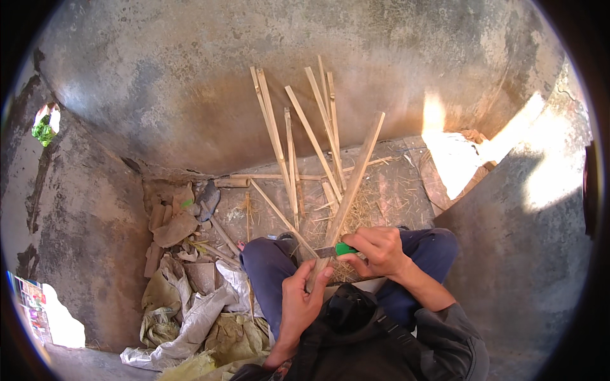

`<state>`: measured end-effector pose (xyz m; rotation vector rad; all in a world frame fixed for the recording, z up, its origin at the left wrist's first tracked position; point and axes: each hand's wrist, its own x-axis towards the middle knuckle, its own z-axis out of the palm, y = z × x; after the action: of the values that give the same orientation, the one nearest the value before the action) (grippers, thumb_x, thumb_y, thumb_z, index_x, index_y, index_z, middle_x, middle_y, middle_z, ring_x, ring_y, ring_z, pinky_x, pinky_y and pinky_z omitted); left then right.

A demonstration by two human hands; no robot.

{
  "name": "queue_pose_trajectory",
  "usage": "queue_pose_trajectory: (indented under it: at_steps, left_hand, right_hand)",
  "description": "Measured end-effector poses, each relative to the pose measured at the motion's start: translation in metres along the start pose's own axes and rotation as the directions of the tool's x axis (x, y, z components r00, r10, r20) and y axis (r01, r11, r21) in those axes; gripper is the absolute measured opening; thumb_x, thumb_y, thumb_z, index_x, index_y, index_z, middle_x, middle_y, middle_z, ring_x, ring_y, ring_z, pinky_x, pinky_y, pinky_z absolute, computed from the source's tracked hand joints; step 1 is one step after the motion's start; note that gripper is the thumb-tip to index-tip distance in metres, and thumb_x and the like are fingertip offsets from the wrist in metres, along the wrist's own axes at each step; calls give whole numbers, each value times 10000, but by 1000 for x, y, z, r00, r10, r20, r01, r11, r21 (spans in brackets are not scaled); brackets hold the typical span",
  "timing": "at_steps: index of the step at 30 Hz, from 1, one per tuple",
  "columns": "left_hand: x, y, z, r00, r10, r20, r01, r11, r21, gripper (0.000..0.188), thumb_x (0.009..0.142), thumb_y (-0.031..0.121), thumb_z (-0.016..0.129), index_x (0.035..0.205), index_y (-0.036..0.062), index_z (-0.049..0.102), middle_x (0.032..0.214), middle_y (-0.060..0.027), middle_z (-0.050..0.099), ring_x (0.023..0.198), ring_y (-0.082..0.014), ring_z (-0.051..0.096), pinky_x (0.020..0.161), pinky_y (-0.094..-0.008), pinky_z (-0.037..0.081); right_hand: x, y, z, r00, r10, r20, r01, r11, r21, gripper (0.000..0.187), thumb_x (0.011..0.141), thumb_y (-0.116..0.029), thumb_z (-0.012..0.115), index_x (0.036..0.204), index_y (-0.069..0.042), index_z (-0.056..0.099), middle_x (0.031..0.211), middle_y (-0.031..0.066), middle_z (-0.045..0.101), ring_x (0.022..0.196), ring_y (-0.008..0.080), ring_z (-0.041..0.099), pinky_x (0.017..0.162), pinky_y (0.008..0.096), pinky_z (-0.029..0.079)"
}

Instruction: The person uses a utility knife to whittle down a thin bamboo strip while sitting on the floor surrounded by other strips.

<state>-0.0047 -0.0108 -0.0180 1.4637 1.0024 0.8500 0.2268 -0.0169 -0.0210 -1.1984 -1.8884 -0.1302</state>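
My left hand (301,296) is closed round the near end of a long bamboo strip (357,174), with its thumb along the top. The strip slants away from me, up and to the right, past my knees. My right hand (376,251) grips the green handle of a knife (345,248). Its short dark blade lies across the strip just beyond my left fingers. Between my feet and the wall, several other bamboo strips (273,130) lean upright or lie at a slant.
A stained concrete wall (254,38) rises ahead. Pale shavings (381,203) litter the floor. At my left are crumpled sacks (210,311), broken tile pieces (175,228) and sticks. A bamboo pole (232,182) lies along the wall base. Bright sunlight falls in the far right corner.
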Motion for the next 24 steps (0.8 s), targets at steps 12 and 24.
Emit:
queue_pose_trajectory:
  at_steps: [12, 24]
  left_hand:
    - [-16, -3, -11, 946, -203, 252, 248, 955, -162, 317, 1185, 227, 583, 1297, -37, 718, 725, 70, 534, 595, -17, 455, 535, -218, 344]
    - [37, -48, 0, 665, -207, 717, 526, 812, -253, 687, 1234, 475, 332, 1504, -119, 545, 981, -145, 754, 910, -234, 774, 788, -331, 658]
  right_hand:
    - [-8, 67, -39, 791, 559, -248, -486, 821, 300, 285, 1121, -301, 674, 1080, -24, 727, 738, -3, 592, 595, 86, 489, 550, 266, 342]
    - [-6, 44, -7, 673, 703, 230, -564, 286, 775, 298, 1093, -319, 758, 1161, -35, 820, 711, -93, 538, 588, 14, 436, 548, 226, 306]
